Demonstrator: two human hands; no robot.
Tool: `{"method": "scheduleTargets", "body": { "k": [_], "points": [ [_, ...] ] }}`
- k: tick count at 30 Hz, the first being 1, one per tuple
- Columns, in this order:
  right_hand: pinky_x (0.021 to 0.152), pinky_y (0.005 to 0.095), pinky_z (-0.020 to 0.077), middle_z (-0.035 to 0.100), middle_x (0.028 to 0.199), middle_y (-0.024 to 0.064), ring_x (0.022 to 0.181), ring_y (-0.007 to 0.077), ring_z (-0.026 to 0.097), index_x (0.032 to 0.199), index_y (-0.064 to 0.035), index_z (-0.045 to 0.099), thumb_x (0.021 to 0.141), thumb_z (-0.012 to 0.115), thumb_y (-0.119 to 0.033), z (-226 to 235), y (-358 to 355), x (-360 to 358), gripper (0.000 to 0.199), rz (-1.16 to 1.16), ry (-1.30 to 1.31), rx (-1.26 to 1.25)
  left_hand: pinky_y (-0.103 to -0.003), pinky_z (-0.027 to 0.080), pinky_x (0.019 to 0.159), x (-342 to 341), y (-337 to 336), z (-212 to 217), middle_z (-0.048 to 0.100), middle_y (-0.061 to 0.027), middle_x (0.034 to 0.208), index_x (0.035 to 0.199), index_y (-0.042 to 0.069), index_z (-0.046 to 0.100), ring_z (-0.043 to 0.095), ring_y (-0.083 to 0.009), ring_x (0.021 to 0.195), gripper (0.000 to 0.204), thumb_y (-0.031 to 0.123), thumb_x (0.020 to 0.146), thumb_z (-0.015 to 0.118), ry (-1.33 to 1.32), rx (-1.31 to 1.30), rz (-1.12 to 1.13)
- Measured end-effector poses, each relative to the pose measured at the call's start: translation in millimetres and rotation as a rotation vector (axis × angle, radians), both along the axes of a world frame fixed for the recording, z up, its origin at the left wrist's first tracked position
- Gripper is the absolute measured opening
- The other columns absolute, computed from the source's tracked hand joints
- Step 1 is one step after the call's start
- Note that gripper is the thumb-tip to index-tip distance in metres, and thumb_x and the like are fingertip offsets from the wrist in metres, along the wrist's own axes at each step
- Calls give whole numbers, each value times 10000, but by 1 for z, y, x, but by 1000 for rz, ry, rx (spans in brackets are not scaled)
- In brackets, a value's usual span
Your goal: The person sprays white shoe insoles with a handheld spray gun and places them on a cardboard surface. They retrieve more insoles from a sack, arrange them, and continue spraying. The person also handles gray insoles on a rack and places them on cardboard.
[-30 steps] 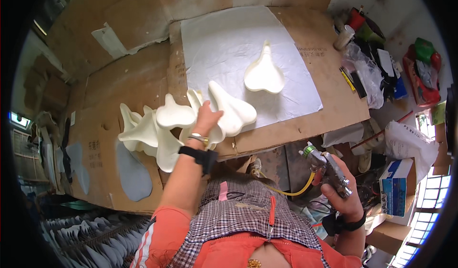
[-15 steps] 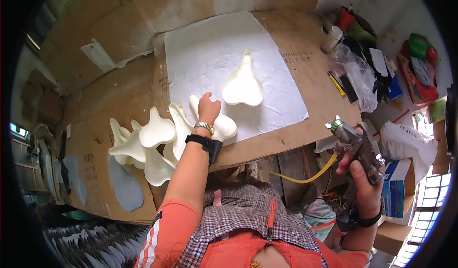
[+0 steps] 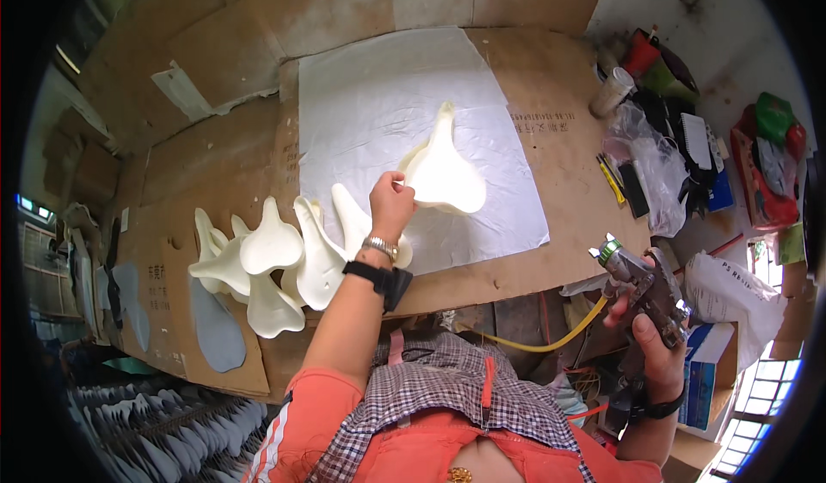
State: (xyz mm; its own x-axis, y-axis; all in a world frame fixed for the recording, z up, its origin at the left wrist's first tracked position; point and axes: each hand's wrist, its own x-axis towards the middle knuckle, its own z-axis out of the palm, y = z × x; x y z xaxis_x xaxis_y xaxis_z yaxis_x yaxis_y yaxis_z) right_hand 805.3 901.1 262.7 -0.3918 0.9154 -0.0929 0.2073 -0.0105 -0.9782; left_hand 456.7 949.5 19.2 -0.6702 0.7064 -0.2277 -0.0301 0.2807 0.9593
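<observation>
The tabletop (image 3: 578, 203) is bearing a white sheet (image 3: 348, 104). Over it, a cream saddle-shaped piece (image 3: 447, 175) is pointing toward the far edge. Off the near right corner, a spray gun (image 3: 644, 287) is sitting in the right hand (image 3: 661, 356), fingers wrapped round. The left hand (image 3: 392, 206) is clamping its fingers on the piece's left rim.

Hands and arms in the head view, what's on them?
Both hands, left and right, are gloveless. Orange-red sleeves, the left sleeve with white stripes. Left wrist: silvery metal band, black strap with boxy black module. Right wrist: black band.
</observation>
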Motion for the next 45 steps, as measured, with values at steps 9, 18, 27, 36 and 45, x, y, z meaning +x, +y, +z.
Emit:
{"method": "scheduleTargets", "body": {
  "k": [9, 18, 27, 36, 45],
  "points": [
    [760, 301, 490, 581, 932, 95, 821, 158, 574, 1337, 23, 361, 810, 680, -263, -21, 20, 5, 679, 91, 29, -84, -252, 463, 445, 107, 9, -24, 531, -53, 807, 1060, -3, 508, 559, -129, 530, 277, 42, 802, 598, -369, -1, -138],
    [705, 274, 487, 591, 893, 83, 754, 135, 572, 1321, 25, 383, 821, 664, -207, -3, 40, 0, 619, 59, -17, -94, -339, 439, 840, -51, 11, -50, 586, -151, 1003, 1031, -7, 576, 561, -269, 938, 324, 33, 709, 577, 252, -72, 488],
    [684, 281, 490, 581, 836, 91, 712, 146, 570, 1302, 25, 395, 804, 673, -242, -1, 44, 5, 630, 6, -32, -112, -325, 530, 613, -47, 32, -72, 631, -141, 963, 1124, 12, 573, 630, -224, 823, 400, 60, 727, 582, -155, -289, 50],
    [721, 310, 501, 608, 893, 106, 766, 161, 595, 1307, 20, 398, 780, 708, -266, -11, 37, 29, 675, 87, 12, -176, -275, 509, 478, -12, 18, -38, 614, -77, 786, 1056, 7, 627, 589, -148, 583, 290, 69, 775, 594, 98, -32, 86],
    [757, 311, 496, 586, 917, 102, 806, 176, 588, 1321, 30, 370, 783, 719, -301, -23, 29, 28, 722, -18, 71, -159, -319, 490, 618, 108, 40, -53, 594, -104, 786, 1049, -20, 600, 569, -185, 677, 344, 159, 757, 634, -61, 143, -127]
  ]
}}
